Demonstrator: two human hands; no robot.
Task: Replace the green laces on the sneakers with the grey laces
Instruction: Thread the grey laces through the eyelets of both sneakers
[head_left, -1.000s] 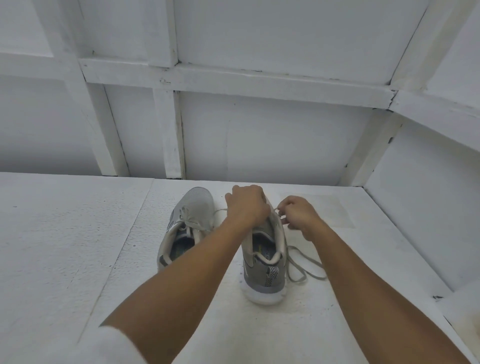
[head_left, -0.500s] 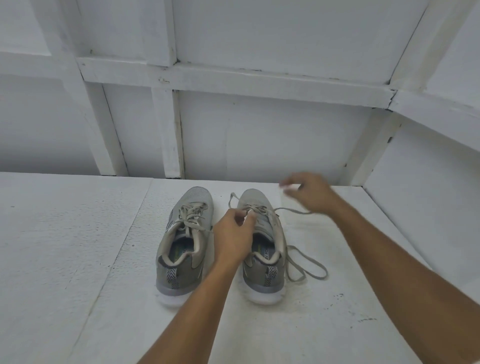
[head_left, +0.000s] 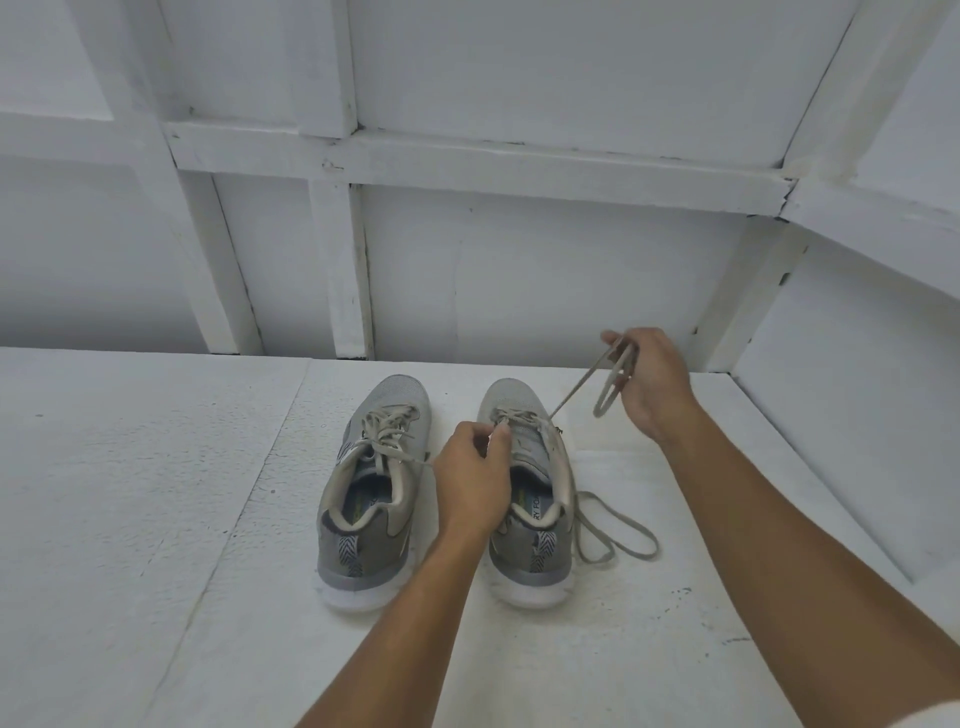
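Right sneaker (head_left: 511, 397) sits on the desk (head_left: 156, 519), left hand (head_left: 470, 480) fingers pinching its lacing (head_left: 522, 420), right hand (head_left: 649, 384) gripping a taut lace (head_left: 576, 387) (grey or green, light too flat to tell); a hard tug could drag the shoe, jam an eyelet, or tangle the loose lace (head_left: 649, 540) alongside.

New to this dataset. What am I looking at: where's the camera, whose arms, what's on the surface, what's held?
No robot: a person wears one camera on the head, looking down, so the single view shows their own forearms. Two sneakers stand side by side on a white surface, toes away. The left hand pinches the lacing of the right-side sneaker; the right hand holds its lace raised, looped round the fingers. The other sneaker is laced. A loose lace lies beside the right-side sneaker; whether it is the same one, I cannot tell.
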